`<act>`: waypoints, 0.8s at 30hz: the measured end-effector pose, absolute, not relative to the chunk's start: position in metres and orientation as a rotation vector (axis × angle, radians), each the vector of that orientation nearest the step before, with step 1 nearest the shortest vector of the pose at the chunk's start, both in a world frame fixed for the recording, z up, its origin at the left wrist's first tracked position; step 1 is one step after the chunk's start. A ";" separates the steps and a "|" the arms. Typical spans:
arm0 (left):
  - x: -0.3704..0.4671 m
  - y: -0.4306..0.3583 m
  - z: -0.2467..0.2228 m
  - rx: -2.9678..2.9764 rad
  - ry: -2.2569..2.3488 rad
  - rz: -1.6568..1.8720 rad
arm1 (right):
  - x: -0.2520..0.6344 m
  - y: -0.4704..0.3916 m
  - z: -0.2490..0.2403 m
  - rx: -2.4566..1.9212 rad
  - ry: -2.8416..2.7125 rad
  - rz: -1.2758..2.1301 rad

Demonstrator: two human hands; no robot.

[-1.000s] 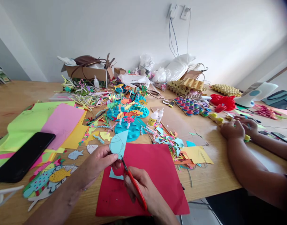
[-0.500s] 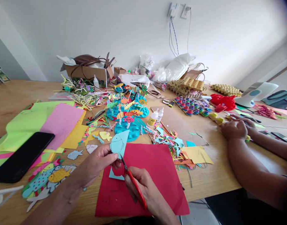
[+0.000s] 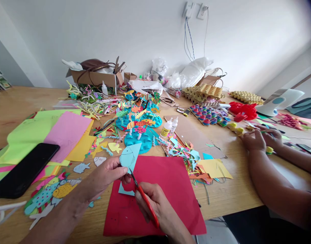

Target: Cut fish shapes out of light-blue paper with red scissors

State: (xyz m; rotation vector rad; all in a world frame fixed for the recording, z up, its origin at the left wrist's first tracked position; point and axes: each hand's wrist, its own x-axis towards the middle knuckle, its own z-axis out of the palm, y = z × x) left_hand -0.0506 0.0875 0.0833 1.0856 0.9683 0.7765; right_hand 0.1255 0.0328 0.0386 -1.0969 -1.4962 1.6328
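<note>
My left hand [image 3: 117, 172] pinches a light blue piece of paper [image 3: 130, 156] with a fish drawn on it in dark lines. Red-handled scissors [image 3: 146, 201] are gripped in my right hand [image 3: 155, 200], their blades at the lower edge of the blue paper. Below both hands lies a red sheet of paper [image 3: 170, 189], with a blue offcut [image 3: 125, 189] on its left side. Left of my left hand are cut-out paper fish: a yellow one with dots [image 3: 64, 190] in a pile, and a blue one [image 3: 81, 167].
A black phone [image 3: 25, 169] rests on coloured sheets at left. Behind the red paper stand blue-painted egg cartons [image 3: 137, 140] with paper fish, and glue bottles [image 3: 166, 128]. Paper scraps [image 3: 188, 156] heap at right. Another person's hands [image 3: 254, 139] work at far right.
The blue paper and scissors have shifted only slightly, the paper tilting a little to the right. At far right, the other person's hands have moved slightly.
</note>
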 end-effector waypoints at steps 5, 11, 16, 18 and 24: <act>-0.053 0.088 0.082 1.122 0.983 0.758 | 0.128 0.032 0.042 -1.152 -1.577 1.542; -0.055 0.090 0.082 1.231 0.967 0.797 | 0.127 0.032 0.041 -1.178 -1.611 1.505; -0.054 0.089 0.083 1.230 0.947 0.776 | 0.127 0.033 0.040 -1.205 -1.621 1.504; -0.054 0.088 0.083 1.221 0.948 0.769 | 0.127 0.033 0.042 -1.202 -1.637 1.500; -0.054 0.089 0.085 1.267 0.949 0.760 | 0.128 0.034 0.043 -1.198 -1.686 1.434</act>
